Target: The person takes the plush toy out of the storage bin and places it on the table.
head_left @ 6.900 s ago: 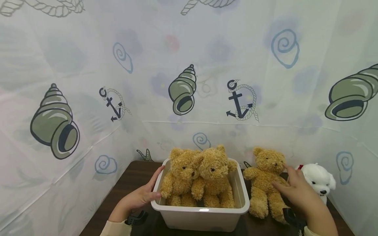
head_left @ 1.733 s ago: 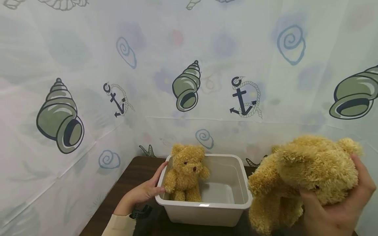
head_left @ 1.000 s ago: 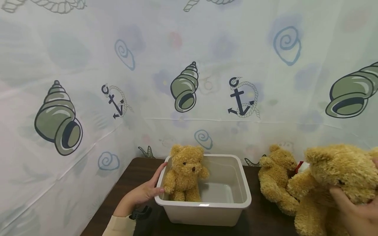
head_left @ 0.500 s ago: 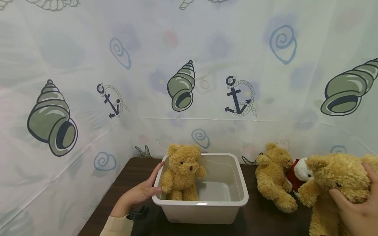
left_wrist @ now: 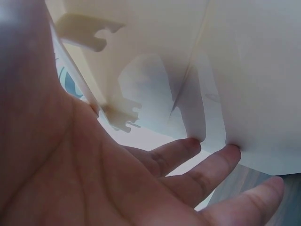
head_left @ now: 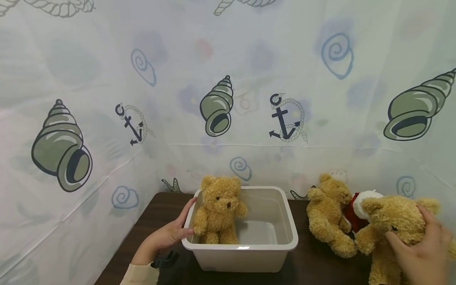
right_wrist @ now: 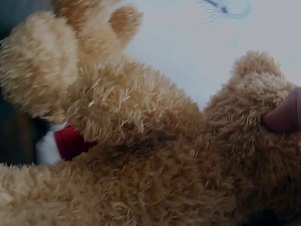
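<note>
A golden teddy bear [head_left: 386, 253] is in my right hand [head_left: 424, 241], gripped by the head at the right of the head view. In the right wrist view my thumb [right_wrist: 284, 113] presses into the fur of its head. My left hand [head_left: 165, 237] holds the left side of a white plastic tub [head_left: 246, 257], thumb over the rim. Several of its fingers [left_wrist: 211, 172] reach under the rim to the outer wall in the left wrist view. Another teddy bear [head_left: 218, 209] sits in the tub's left half; the right half shows bare floor.
A third teddy bear [head_left: 329, 215] sits turned sideways to the right of the tub on the dark wooden table [head_left: 303, 261]. Behind the held bear, a white plush toy with red cloth [head_left: 360, 209] is partly hidden. A patterned curtain [head_left: 249, 59] encloses the back and sides.
One of the two bears in the tub was lifted out and carried right by my right hand, then lowered beside the other toys. The bear outside the tub now faces sideways. My left hand stayed on the tub.
</note>
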Motion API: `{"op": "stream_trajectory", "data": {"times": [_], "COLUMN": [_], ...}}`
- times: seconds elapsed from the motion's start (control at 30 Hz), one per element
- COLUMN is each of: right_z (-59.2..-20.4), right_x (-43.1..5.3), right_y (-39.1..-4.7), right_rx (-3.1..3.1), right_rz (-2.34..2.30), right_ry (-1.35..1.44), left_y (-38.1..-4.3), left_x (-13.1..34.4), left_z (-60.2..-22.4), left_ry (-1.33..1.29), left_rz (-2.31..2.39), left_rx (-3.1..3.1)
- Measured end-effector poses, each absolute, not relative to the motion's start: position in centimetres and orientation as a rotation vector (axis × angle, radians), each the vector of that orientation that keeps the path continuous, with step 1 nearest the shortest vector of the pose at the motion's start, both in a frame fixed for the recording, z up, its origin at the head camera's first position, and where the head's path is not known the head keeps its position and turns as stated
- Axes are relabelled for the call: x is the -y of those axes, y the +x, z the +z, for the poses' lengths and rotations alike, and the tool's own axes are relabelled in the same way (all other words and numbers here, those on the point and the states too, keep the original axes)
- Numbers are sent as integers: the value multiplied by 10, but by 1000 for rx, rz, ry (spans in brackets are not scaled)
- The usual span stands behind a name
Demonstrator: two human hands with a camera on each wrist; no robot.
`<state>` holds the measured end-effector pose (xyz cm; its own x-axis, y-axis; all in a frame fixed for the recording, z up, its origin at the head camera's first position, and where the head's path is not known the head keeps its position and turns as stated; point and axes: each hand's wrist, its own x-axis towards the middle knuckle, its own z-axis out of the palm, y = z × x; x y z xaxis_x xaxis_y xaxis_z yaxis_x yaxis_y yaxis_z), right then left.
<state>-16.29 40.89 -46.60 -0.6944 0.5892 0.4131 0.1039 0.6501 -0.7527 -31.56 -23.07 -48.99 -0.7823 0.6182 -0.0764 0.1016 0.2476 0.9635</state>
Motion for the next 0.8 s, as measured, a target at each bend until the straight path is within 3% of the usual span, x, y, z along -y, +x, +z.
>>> {"op": "stream_trajectory", "data": {"times": [0.8], "right_z": [-476], "right_x": [-418], "right_y": [-175], "right_rx": [2564], "right_rz": [858], "right_ry": [-880], "left_y": [-315], "left_x": [233], "left_z": [-491], "left_ry": [683], "left_rz": [1587], "left_rx": [-2031]}}
